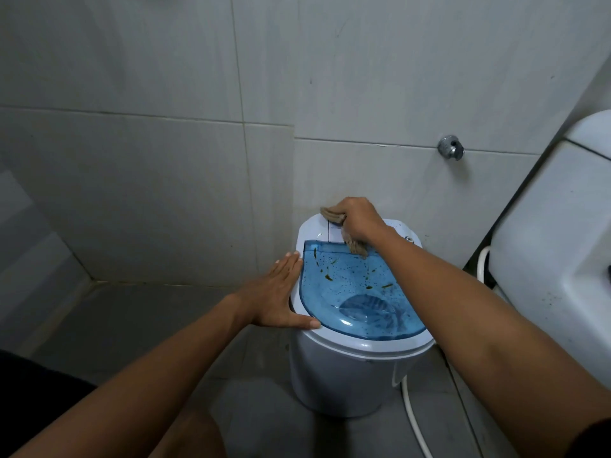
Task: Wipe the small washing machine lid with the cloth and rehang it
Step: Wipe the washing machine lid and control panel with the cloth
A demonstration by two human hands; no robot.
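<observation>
Your left hand (277, 294) is lying flat, fingers together, bracing the white rim just left of the blue lid (355, 292). Beyond it, your right hand (358, 221) is gripping the bunched tan cloth (334, 215) on the rear panel of the washing machine (347, 375), one tail trailing onto the lid. Brown specks are sitting between your hands, unwiped; a hurried stroke risks smearing them. Through the lid, the tub is showing only its ribbed base. The wall fitting (451, 148) is sitting far right of your right hand.
</observation>
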